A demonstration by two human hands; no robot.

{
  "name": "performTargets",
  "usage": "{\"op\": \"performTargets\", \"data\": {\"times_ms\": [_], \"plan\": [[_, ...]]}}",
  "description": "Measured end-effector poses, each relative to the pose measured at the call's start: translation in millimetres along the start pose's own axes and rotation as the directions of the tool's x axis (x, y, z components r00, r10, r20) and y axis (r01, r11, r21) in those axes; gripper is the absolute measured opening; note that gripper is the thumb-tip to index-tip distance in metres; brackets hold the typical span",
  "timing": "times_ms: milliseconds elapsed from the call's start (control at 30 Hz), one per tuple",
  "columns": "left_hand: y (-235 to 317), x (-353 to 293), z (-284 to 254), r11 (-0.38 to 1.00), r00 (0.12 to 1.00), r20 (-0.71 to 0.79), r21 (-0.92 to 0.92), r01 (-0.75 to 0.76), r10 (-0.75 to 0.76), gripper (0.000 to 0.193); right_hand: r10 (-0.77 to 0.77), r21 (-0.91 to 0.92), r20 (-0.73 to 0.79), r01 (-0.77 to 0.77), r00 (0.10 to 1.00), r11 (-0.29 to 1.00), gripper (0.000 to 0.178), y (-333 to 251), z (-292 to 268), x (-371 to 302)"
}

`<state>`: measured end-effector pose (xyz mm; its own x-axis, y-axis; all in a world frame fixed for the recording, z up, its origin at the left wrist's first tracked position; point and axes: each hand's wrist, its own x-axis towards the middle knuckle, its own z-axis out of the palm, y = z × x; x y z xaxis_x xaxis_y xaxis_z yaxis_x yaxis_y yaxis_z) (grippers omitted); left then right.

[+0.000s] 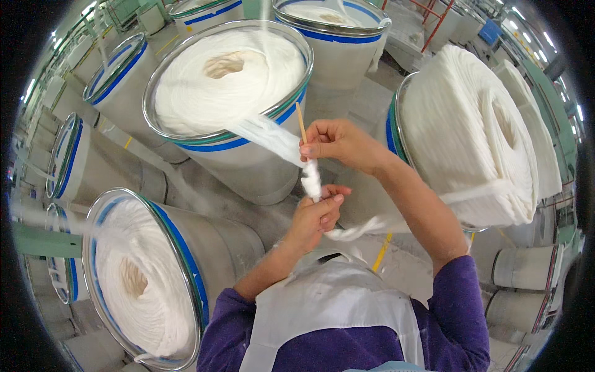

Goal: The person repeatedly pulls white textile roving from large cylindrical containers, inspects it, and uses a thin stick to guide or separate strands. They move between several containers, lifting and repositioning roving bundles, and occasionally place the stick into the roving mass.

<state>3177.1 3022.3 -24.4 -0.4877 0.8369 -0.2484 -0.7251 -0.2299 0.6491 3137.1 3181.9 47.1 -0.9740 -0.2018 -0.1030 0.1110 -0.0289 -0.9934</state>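
My right hand [339, 144] pinches a thin wooden stick [301, 123] between thumb and fingers; its upper end points up. A flat band of white cotton sliver [268, 136] runs from the full can [242, 162] in front of me to the stick at these fingers. Below them, a lump of cotton [311, 180] is bunched around the stick. My left hand [315, 218] is closed just under that lump, thumb against fingers, at its lower end; what lies inside the grip is partly hidden. A twisted cotton strand [362, 229] trails rightward from beside the left hand.
Another full can [235, 239] leans into view at the lower left. At the right, a tall coil of sliver [471, 130] bulges above its can. More cans [334, 53] stand behind. Yellow lines [382, 251] mark the floor, and a red metal frame [434, 22] stands at the back.
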Motion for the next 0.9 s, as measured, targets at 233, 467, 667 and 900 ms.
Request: {"op": "performTargets", "data": {"times_ms": [233, 467, 667, 900], "plan": [[-3.7, 0.0, -19.2, 0.996, 0.993, 0.069, 0.018, 0.091, -0.092, 0.046, -0.003, -0.06, -0.213, -0.01, 0.977, 0.998, 0.021, 2.5, 12.2, 23.0], [-24.7, 1.4, -36.2, 0.979, 0.979, 0.032, -0.01, 0.202, -0.202, 0.047, -0.293, 0.096, -0.621, 0.441, 0.727, 0.892, 0.028, -66.8, 11.4, -15.1], [-25.8, 0.2, -52.0, 0.956, 0.993, 0.109, -0.282, 0.076, -0.047, 0.044, -0.263, -0.807, -0.235, -0.037, 0.936, 0.59, 0.027, -17.3, 54.3, -125.0], [-6.8, 15.2, -82.7, 0.759, 0.924, 0.07, -0.596, -0.263, 0.375, 0.032, 0.242, -0.558, -0.613, -0.629, 0.752, 0.542, 0.035, 57.6, 32.7, -194.1]]}}
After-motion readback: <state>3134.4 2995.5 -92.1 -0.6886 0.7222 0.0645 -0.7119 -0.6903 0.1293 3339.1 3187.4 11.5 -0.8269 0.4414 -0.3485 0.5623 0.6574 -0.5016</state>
